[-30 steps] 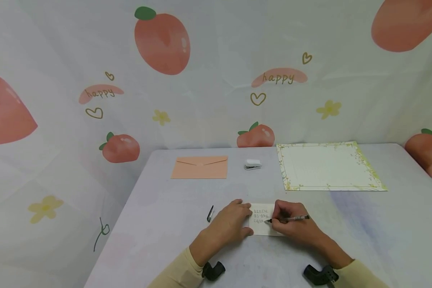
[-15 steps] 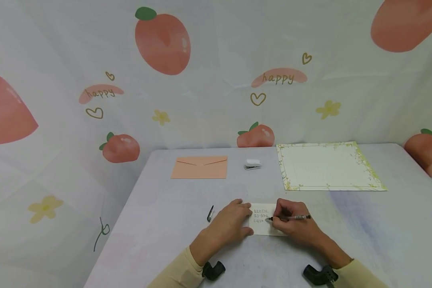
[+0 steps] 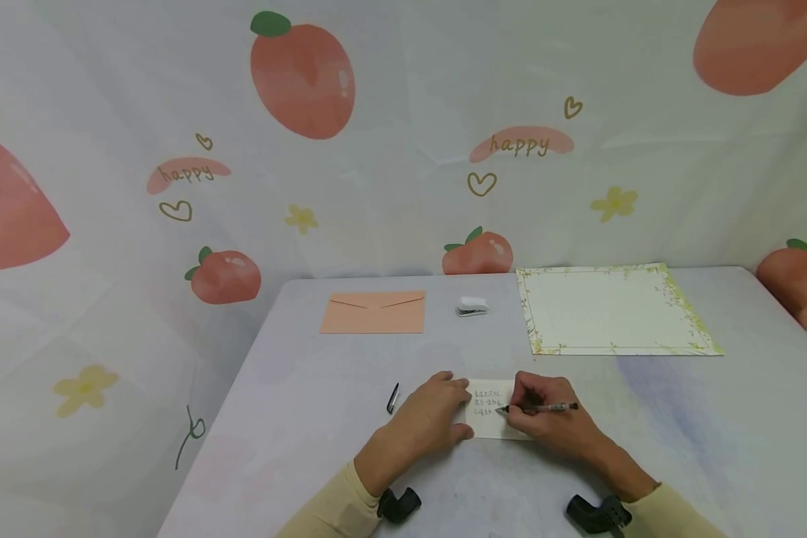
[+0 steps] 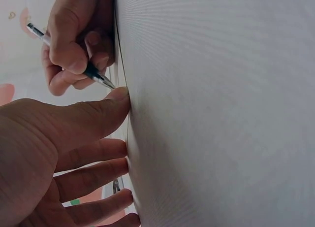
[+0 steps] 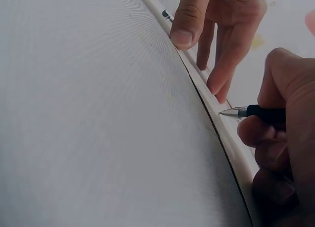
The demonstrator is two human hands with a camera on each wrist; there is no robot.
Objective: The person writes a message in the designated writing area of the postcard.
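A small white card (image 3: 487,427) lies on the table with short rows of handwriting on its upper left. My right hand (image 3: 554,415) pinches a pen (image 3: 557,407) between thumb and fingers, its metal tip (image 5: 231,112) right at the card's surface by the third row. The card's right part is hidden under this hand. My left hand (image 3: 427,415) rests at the card's left edge, thumb and fingers spread and pressing it flat; the left wrist view shows the thumb (image 4: 93,113) at the near edge.
A black pen cap (image 3: 393,399) lies left of my left hand. Farther back are a peach envelope (image 3: 374,317), a small white stapler (image 3: 471,306) and a large sheet with a floral border (image 3: 612,310). A printed cloth (image 3: 390,149) hangs behind the table (image 3: 296,463).
The pen tip and right hand have shifted very slightly over the third row of writing. My left hand stays in place on the card.
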